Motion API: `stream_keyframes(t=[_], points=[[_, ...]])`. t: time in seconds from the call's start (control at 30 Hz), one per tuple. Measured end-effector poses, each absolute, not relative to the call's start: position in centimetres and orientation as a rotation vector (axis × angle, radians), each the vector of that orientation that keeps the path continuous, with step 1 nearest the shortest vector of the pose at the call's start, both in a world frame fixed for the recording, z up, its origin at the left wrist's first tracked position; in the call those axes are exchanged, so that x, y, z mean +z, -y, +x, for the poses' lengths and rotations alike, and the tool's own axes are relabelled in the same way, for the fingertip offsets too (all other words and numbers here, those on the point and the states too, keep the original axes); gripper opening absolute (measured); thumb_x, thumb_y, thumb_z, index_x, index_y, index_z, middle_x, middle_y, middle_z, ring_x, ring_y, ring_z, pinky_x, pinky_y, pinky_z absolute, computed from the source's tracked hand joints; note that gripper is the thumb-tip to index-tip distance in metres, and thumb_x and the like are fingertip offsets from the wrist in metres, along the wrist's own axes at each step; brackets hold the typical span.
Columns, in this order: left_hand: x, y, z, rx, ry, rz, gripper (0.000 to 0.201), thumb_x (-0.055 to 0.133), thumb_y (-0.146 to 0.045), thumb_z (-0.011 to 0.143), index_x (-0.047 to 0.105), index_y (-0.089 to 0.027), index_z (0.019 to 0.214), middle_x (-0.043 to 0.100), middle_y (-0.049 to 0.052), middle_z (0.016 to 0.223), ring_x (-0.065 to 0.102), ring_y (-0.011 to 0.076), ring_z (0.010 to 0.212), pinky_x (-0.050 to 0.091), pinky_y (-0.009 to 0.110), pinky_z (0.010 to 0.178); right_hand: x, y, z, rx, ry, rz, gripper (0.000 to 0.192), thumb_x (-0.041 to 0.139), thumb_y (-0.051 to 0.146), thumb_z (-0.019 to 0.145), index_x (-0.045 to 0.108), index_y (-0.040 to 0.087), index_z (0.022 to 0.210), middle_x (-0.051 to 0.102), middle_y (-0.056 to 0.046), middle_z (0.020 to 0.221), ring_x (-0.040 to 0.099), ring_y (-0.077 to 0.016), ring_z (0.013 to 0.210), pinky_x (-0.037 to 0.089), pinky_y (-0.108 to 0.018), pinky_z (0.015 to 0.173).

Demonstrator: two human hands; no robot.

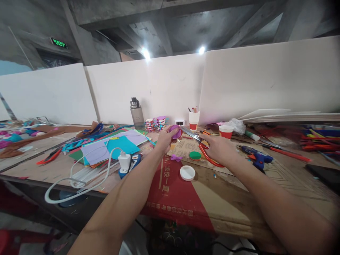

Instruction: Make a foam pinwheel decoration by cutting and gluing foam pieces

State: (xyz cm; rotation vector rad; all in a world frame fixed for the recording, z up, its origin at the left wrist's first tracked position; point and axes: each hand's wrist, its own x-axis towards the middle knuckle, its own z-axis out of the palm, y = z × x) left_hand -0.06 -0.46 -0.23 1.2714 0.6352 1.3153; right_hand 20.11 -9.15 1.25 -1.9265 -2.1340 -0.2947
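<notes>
My left hand (165,139) pinches a round purple disc (175,132) and holds it up over the table. Red-handled scissors (205,148) are gripped in my right hand (215,144), their blades pointing left at the disc's edge. Whether the blades touch the disc, I cannot tell. Below the hands lie a white round lid (187,173), a green disc (195,155) and a small purple cut piece (176,158), on or beside a brown cardboard sheet (183,145).
Coloured paper sheets (119,147) and a white plug with cable (124,161) lie to the left. A bottle (137,115), stacked decorated discs (160,122) and paper cups (225,132) stand behind. On the right rests a blue glue gun (259,157); red-and-tan cardboard (180,198) covers the front.
</notes>
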Motion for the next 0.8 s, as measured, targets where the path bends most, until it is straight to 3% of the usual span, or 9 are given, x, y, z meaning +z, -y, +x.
stream_keyframes(t=[0.43,0.8], points=[[-0.4,0.4,0.4,1.361,-0.651,1.347,0.039,0.082,-0.039,0.064,0.056,-0.016,0.083,0.060,-0.002,0.063,0.057,0.0091,0.050,0.033,0.019,0.039,0.7,8.6,19.9,-0.315,2.145,-1.926,0.051,0.046,0.032,0.094,0.053,0.033,0.145,0.076,-0.010,0.111,0.071,-0.0297,0.099,0.048,-0.032,0.069],[-0.4,0.3,0.4,1.307,-0.642,1.286,0.037,0.081,-0.036,0.064,0.057,-0.015,0.083,0.064,0.000,0.068,0.059,0.0094,0.052,0.033,0.018,0.041,-0.1,7.9,20.3,-0.373,2.166,-1.932,0.053,0.046,0.026,0.093,0.054,0.028,0.145,0.076,-0.012,0.107,0.070,-0.0296,0.095,0.046,-0.032,0.068]])
